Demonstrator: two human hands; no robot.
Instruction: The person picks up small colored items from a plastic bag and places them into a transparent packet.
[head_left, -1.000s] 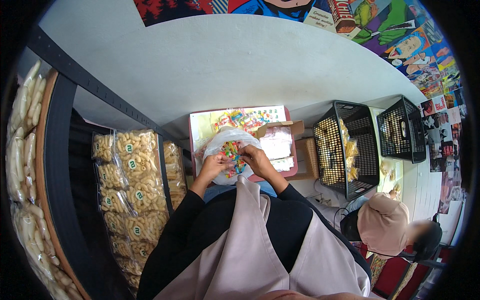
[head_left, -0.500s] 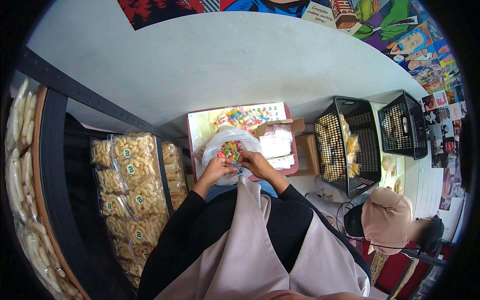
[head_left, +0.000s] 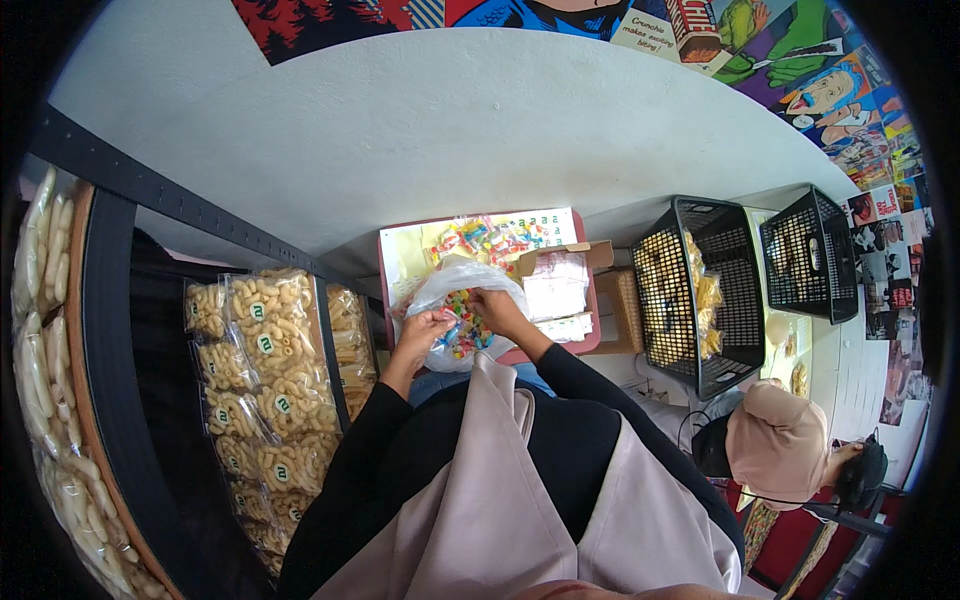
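A white plastic bag (head_left: 505,341) of colourful small sweets (head_left: 465,340) sits open in front of me. My left hand (head_left: 430,328) is at the bag's left side, fingers pinched on a small item, apparently a clear packet with something coloured. My right hand (head_left: 490,305) is inside the bag's upper right, fingers curled down among the sweets, fingertips partly hidden. Behind the bag, small filled packets (head_left: 485,236) lie on a white board (head_left: 400,250) on a pink-edged table (head_left: 590,315). An open cardboard box (head_left: 590,255) with pale flat packets (head_left: 553,295) stands to the right.
Racks at left hold bagged snacks (head_left: 280,370) and long pale packs (head_left: 45,360), behind a dark metal beam (head_left: 150,178). Two black crates (head_left: 735,300), one containing yellow packets (head_left: 705,295), stand right. A co-worker (head_left: 785,445) bends at the lower right. A curved white wall (head_left: 480,120) rises ahead.
My right hand has moved up and back from my left hand into the upper part of the bag. My left hand stays at the bag's left, fingers still pinched.
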